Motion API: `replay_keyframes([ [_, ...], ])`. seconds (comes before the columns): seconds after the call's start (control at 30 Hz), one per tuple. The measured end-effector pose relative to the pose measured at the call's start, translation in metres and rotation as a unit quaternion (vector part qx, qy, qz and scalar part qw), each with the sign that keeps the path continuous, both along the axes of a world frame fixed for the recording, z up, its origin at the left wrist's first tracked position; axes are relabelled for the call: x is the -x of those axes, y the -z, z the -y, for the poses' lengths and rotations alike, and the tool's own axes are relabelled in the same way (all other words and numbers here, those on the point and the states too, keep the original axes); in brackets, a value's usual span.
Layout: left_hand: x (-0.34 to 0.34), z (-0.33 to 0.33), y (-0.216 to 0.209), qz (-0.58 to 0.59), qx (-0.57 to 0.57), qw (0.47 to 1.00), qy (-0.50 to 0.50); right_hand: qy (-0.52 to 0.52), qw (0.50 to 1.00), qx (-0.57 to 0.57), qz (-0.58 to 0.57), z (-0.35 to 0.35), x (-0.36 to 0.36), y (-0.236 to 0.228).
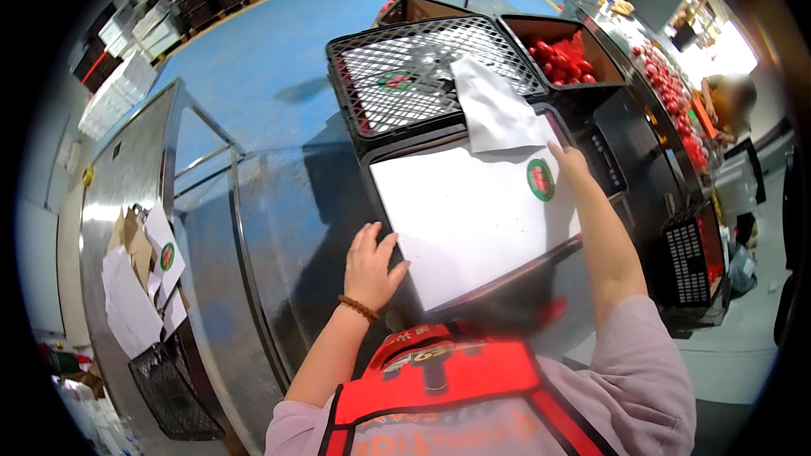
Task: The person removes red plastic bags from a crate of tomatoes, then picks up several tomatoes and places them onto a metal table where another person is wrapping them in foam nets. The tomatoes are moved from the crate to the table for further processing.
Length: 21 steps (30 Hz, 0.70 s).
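Note:
A large white sheet [473, 219] with a round green-and-red print covers a dark crate [431, 149] in front of me. My left hand [372, 266] has its fingers apart at the sheet's left edge, holding nothing; a brown bead bracelet circles that wrist. At the far right edge of the sheet, my right hand [572, 165] touches the corner area, its fingers partly hidden, so a grip cannot be made out. A smaller, creased white piece [497, 110] lies over the sheet's far edge, its near right corner beside those fingertips. Beyond stands a black mesh-topped crate [355, 110] with white lining beneath.
A crate of red packed items [562, 59] stands behind on the right, near a long counter [625, 46] heaped with red items. To the left, a metal table [135, 169] carries loose white sheets [131, 304] and a black mesh basket [173, 397]. Another person [731, 101] is at far right.

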<state>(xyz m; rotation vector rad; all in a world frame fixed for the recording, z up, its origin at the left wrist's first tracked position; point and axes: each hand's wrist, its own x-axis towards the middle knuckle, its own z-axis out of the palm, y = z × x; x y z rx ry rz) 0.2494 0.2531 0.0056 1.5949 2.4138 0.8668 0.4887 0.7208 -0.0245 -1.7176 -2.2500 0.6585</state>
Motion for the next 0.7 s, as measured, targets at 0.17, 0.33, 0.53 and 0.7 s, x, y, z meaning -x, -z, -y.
replay_keyframes([
  [0.17,-0.027,-0.044,0.007,-0.035,-0.006,0.996,-0.082,-0.007,0.996,0.028,-0.079,-0.028,0.009,-0.038],
  [0.33,-0.044,-0.063,0.014,0.002,-0.032,0.992,-0.124,-0.016,0.91,0.343,-0.232,-0.039,0.013,-0.079],
  [0.53,-0.044,-0.05,0.004,0.012,-0.045,0.989,-0.141,-0.174,0.839,0.229,-0.462,-0.037,-0.02,-0.116],
  [0.7,-0.039,-0.036,-0.054,0.152,-0.144,0.974,-0.089,-0.064,0.773,-0.103,-0.623,0.015,-0.045,-0.246],
])
